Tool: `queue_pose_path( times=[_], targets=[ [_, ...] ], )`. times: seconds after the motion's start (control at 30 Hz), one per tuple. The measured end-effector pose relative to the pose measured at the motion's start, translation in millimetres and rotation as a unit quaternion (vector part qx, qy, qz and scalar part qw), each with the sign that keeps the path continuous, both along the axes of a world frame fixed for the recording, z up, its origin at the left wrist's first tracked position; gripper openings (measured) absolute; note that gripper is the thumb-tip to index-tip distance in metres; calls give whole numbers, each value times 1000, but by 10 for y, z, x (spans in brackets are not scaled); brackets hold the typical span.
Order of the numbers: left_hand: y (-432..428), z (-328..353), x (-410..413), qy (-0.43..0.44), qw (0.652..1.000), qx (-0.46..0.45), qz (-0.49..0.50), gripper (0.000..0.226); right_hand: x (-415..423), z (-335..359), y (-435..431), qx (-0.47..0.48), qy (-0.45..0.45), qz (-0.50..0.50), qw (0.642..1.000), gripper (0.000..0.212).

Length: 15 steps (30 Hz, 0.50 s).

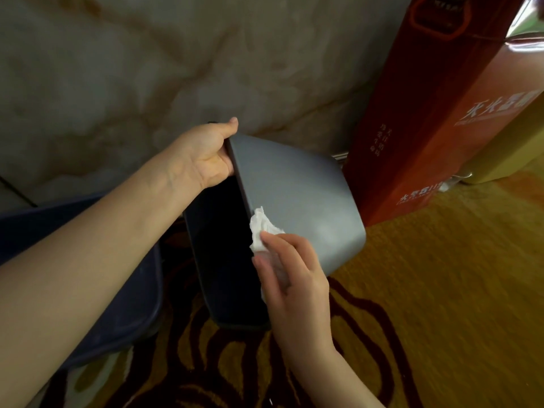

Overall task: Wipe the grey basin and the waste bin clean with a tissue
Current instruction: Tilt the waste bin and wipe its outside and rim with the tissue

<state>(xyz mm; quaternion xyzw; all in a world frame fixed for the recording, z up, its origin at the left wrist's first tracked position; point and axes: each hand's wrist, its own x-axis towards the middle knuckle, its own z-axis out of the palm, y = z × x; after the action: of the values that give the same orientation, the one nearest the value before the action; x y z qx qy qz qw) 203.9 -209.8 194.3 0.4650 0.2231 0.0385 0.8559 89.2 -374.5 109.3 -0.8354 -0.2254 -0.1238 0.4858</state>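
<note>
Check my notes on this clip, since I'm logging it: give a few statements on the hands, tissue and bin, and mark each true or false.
1. The left hand grips the rim of the grey waste bin. True.
2. The right hand presses a white tissue to the bin's outer wall. True.
3. The bin stands upright. False: it is tilted, its dark opening facing the person.
4. The tissue lies on the carpet. False: the right hand holds it.
5. A red carton stands behind the bin. True.

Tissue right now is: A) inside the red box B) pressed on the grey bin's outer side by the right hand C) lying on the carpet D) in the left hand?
B: the right hand presses the tissue against the bin wall, while the left hand grips its rim.
</note>
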Motion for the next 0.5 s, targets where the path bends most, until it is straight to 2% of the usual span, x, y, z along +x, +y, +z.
queue_pose_path(
  times=[0.13,0.2,0.23,0.33,0.4,0.43,0.47,0.5],
  targets=[
    [-72,52,44,-20,999,-31,0,19,125,141,-10,-66,-30,-20,997,23],
    [-123,103,55,-54,997,-50,-26,24,256,243,26,-87,-23,-21,996,17],
    [-138,117,53,-59,996,-28,-52,27,341,293,49,-92,-19,-27,995,16],
    [-169,60,-33,-35,981,106,-159,36,645,447,88,-91,-7,-69,993,21],
    [-174,-70,-221,-25,960,192,-201,32,863,563,93,-86,15,-82,993,23],
    [-176,-163,-347,-19,941,253,-226,29,962,614,90,-84,31,-80,993,22],
    [-180,-261,-474,-15,903,333,-270,29,1047,658,83,-82,48,-78,993,20],
    [-201,-351,-591,-10,849,414,-329,36,1117,691,77,-79,59,-76,992,17]
  ],
)
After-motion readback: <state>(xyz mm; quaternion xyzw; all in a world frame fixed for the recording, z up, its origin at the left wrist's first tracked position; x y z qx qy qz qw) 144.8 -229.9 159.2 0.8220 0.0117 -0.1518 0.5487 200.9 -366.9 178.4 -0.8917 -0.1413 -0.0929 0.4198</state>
